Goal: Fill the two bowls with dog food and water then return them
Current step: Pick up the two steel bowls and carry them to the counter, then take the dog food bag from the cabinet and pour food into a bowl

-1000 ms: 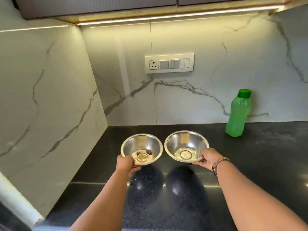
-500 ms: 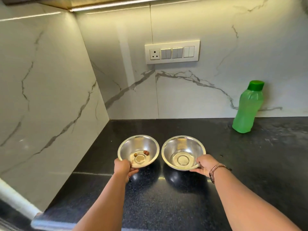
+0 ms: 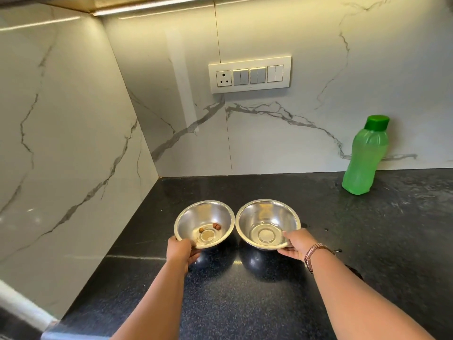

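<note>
We see a black speckled counter [image 3: 269,303] running into a corner of white marble wall [image 3: 61,143] with grey veins. On the back wall sits a switch plate [image 3: 250,74] with one socket at its left and three pairs of switches. A light strip [image 3: 152,6] glows above, under the cabinet. Small dark spots [image 3: 339,250] mark the counter at right.
</note>
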